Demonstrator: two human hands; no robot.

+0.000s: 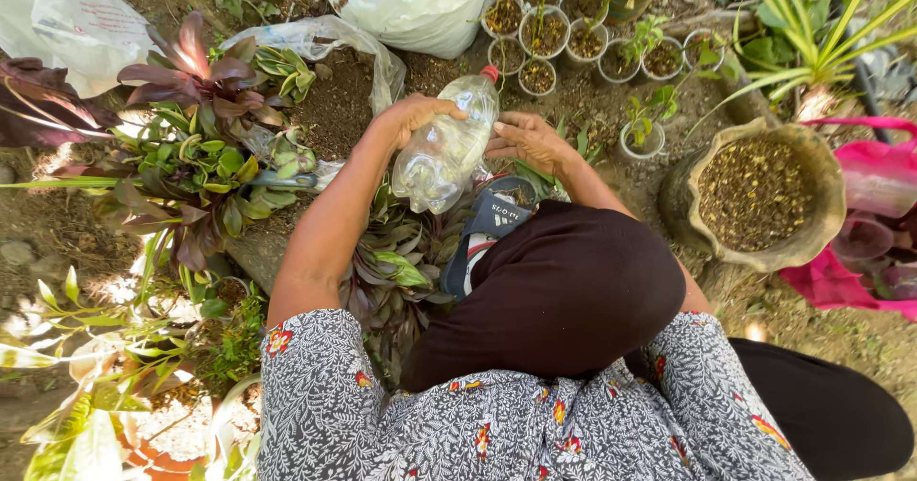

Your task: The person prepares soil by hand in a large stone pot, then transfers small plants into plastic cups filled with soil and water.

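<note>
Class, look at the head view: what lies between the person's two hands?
In the head view, a clear plastic bottle with a red cap lies between the left hand and the right hand. Both hands touch it.

Clear crumpled plastic bottle (447, 144), red cap, tilted, cap end up, above purple-leaved plant
</note>
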